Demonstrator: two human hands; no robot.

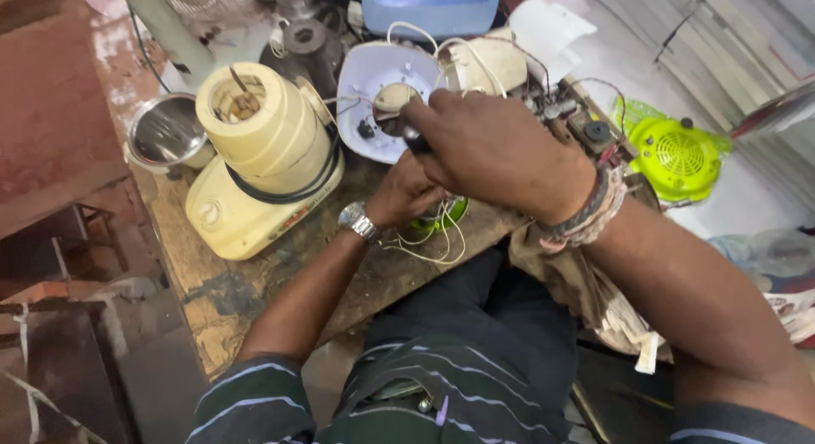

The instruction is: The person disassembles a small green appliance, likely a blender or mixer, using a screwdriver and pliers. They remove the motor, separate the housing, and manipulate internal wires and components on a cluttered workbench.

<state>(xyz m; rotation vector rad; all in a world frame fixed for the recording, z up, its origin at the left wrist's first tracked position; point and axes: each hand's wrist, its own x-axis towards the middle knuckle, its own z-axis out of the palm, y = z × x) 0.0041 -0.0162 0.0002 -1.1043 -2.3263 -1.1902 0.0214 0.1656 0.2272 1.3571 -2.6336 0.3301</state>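
Note:
My right hand is closed around a dark tool handle whose tip points down at a green and metal motor part. My left hand, with a metal watch on its wrist, grips that motor part from the left on the worn wooden bench. White wires trail from the part over the bench edge. Just beyond my hands lies a white appliance base plate with a round cream piece at its centre.
A cream mixer-grinder body lies tilted at the left, with a steel bowl behind it. A lime-green fan housing sits at the right. A blue tub and loose electrical parts crowd the back.

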